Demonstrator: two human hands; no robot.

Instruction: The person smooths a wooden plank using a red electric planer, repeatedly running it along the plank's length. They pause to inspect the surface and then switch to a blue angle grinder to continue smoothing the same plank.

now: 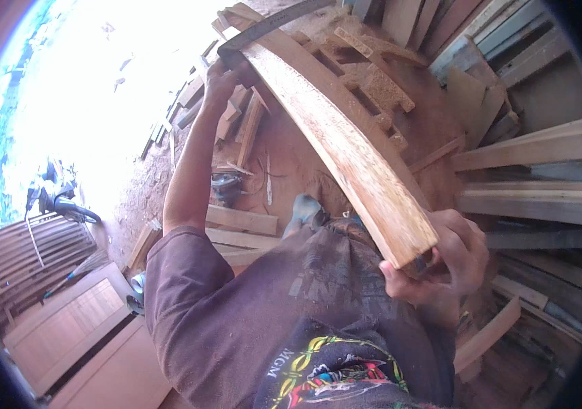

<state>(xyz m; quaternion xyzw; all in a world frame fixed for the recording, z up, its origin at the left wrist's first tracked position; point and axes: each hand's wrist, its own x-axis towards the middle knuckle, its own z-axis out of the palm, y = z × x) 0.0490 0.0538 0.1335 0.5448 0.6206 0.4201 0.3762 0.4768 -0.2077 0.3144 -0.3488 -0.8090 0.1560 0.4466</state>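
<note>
A long, thick wooden board [345, 150] runs from my right side away to the far left, its top face pale and streaked. My right hand [451, 262] is closed round its near end, thumb on one side and fingers on the other. At the far end my left hand [221, 85] is closed beside the board's left edge, around a dark block-like part. From there a long flat grey metal blade [274, 26] lies across the board and reaches right. Whether it is a saw or a carpenter's square, I cannot tell. My left fingers are partly hidden.
Under and beyond the board lie notched timber pieces [379, 85] on sawdust-covered ground. Lumber [529, 146] is stacked along the right. A dark power tool [226, 185] sits left of my foot [306, 210]. Panelled doors [93, 313] lean lower left; a motorbike [59, 194] stands farther off.
</note>
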